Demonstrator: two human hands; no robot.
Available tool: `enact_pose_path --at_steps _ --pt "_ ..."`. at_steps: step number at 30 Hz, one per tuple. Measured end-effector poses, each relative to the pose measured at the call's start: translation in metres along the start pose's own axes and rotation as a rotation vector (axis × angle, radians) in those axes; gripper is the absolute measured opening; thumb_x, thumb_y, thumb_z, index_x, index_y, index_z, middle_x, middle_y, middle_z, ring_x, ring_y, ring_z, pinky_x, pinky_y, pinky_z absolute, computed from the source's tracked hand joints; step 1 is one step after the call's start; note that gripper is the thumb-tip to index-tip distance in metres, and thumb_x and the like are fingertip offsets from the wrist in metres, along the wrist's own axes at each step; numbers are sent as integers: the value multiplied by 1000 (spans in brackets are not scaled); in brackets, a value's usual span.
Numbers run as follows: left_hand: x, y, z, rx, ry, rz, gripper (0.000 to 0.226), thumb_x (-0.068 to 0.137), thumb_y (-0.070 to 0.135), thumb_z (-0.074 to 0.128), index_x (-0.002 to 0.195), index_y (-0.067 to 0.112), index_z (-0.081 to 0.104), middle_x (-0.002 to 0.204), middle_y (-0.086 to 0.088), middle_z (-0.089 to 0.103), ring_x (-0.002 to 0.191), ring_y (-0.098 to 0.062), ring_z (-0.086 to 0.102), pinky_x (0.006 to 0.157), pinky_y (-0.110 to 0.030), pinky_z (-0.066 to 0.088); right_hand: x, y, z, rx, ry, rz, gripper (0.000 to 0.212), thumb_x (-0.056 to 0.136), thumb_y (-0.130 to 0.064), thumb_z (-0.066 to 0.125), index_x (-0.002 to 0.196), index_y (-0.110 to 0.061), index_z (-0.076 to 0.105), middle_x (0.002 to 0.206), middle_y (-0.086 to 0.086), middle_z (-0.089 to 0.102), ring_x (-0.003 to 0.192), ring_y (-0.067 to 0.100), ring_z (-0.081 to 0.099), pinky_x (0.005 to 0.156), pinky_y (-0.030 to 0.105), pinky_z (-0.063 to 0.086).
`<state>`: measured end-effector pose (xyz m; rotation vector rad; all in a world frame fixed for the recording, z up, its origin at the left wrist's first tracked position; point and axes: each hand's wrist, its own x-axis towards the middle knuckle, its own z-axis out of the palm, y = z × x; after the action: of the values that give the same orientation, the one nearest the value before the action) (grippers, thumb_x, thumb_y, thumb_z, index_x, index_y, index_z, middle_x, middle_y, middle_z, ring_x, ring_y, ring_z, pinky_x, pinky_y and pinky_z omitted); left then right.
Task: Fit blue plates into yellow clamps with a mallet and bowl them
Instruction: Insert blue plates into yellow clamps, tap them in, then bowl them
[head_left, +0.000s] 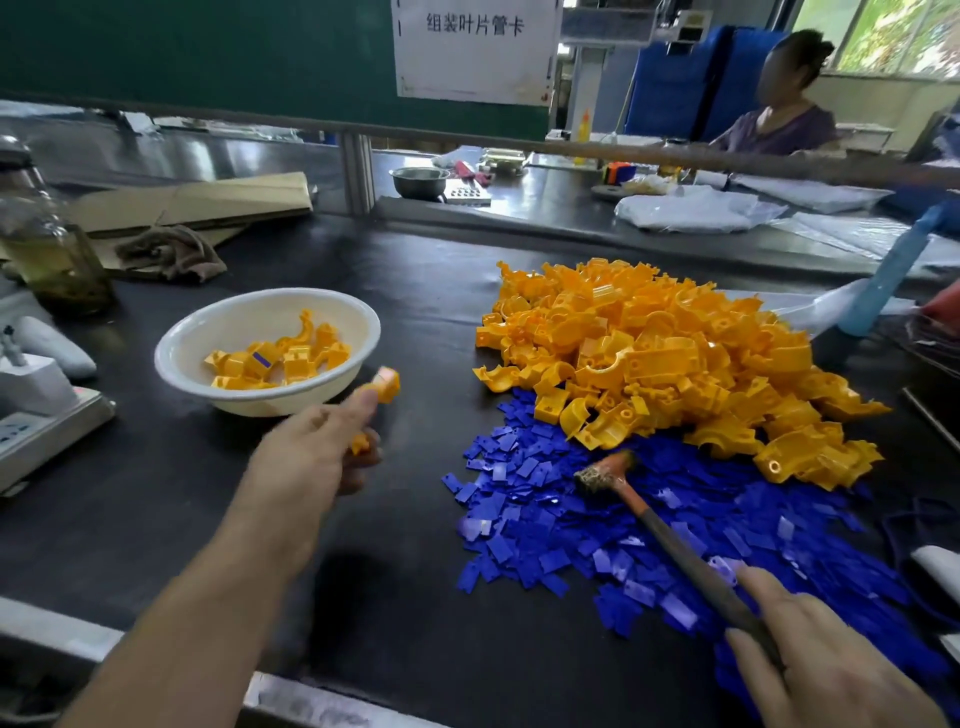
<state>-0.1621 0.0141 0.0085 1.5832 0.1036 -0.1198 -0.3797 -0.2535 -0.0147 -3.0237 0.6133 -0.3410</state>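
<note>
**Left hand** (311, 462): clenched on a yellow clamp (387, 384), pinched at the fingertips and blurred. Whether a plate sits in it cannot be told. A second yellow piece (360, 444) shows beneath the curled fingers.

**White bowl** (176, 358): just beyond this grip and to its left. The pinched clamp is beside the near right rim, outside it. Contents: several bowled clamps (280, 361), one showing a blue strip.

**Right hand** (831, 670): grasping the mallet (691, 556) by the lower handle, fingers wrapped round it. The shaft runs ahead and left from the grip, and the head lies over the blue plates.

**Blue plates** (545, 519): loose heap, spread under the shaft from this grip forward.

**Loose yellow clamps** (665, 353): large pile beyond the mallet head, touching the far edge of the plates.

**Dark table** (156, 519): beneath all of the above.
</note>
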Motion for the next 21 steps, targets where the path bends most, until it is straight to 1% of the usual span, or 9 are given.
enact_pose_path --at_steps 3,6,8,11,12,14,15,17,21 --pt "43 38 -1 -458 -5 -134 41 90 56 51 93 17 62 85 -1 66 72 -14 65 58 -25 48 0 2 3 8 -14 -15 65 36 -13 94 98 -9 74 67 1 66 53 19 68 48 21 44" --pt "62 45 -6 -544 -60 -159 75 88 64 46 136 6 39 115 -11 62 95 -21 65 71 -31 51 0 3 1 42 -43 45 60 44 -20 93 101 -17 73 73 -2 68 60 17 69 53 22 44" --pt "55 32 -1 -400 -87 -169 71 89 61 47 136 8 39 116 -12 64 95 -21 66 70 -31 53 2 3 1 20 33 25 58 37 -18 95 92 -16 75 68 -2 67 57 20 68 51 21 41" --pt "26 0 13 -102 -111 -173 35 94 44 52 105 12 60 101 -10 71 78 -17 67 54 -26 54 13 3 -4 1 131 36 52 41 -18 95 89 -15 75 70 0 67 61 25 67 49 28 47" --pt "15 -14 16 10 -134 -150 25 93 38 55 99 15 64 98 -7 73 76 -16 68 57 -27 53 19 6 -5 19 162 46 50 48 -18 92 94 -14 74 75 2 68 66 27 67 52 33 50" --pt "-8 -37 19 270 -221 -13 12 88 35 65 98 28 67 92 11 75 79 -4 69 68 -23 48 40 15 -9 35 212 42 45 66 -23 83 108 -15 68 89 4 67 79 28 65 61 38 52" --pt "-18 -45 19 402 -256 74 12 84 37 69 95 37 65 90 21 72 82 4 66 72 -19 46 54 18 -10 33 233 30 45 73 -26 77 115 -15 65 96 5 65 86 28 63 65 38 52" --pt "-32 -53 23 612 -259 231 18 80 42 70 92 47 58 91 24 68 87 7 61 78 -19 46 88 26 -10 5 222 49 51 81 -31 68 128 -16 54 112 7 60 102 28 56 77 40 49" --pt "-43 -60 32 963 -206 488 38 83 54 58 119 44 52 109 28 49 101 2 43 89 -20 38 149 37 3 -47 1 236 79 86 -45 60 148 -23 18 147 13 28 131 33 34 104 43 37"
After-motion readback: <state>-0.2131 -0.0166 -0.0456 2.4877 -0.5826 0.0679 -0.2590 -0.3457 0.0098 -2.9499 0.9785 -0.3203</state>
